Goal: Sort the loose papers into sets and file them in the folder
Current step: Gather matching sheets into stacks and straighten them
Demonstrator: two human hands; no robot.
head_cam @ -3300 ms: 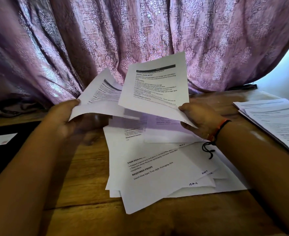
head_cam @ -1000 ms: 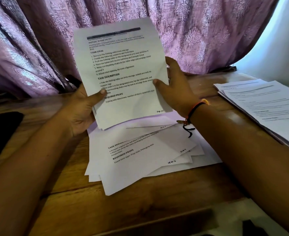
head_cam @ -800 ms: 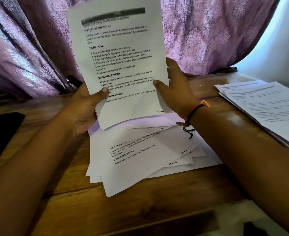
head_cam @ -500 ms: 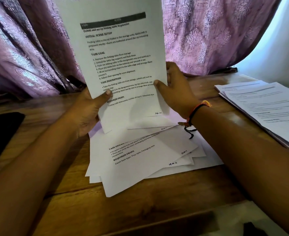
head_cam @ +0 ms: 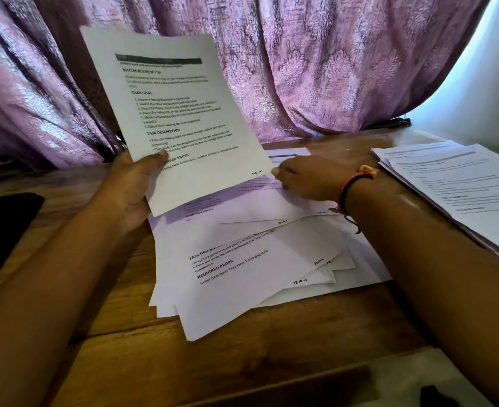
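Loose white printed papers (head_cam: 242,259) are lying nearest your right hand (head_cam: 304,177), its fingers curling onto the far white sheet (head_cam: 286,155), grip impossible to tell; your left hand (head_cam: 130,189) is pinching an upright white printed sheet (head_cam: 177,113).

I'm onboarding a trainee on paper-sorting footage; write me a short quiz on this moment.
1. Fill in: the neat stack lies on the person's ____ side of the loose pile.
2. True or false: the left hand has its thumb on the printed face of the raised sheet.
3. The right hand reaches to: A) the loose pile, B) the neat stack, C) neither.
Key: 1 right; 2 true; 3 A.
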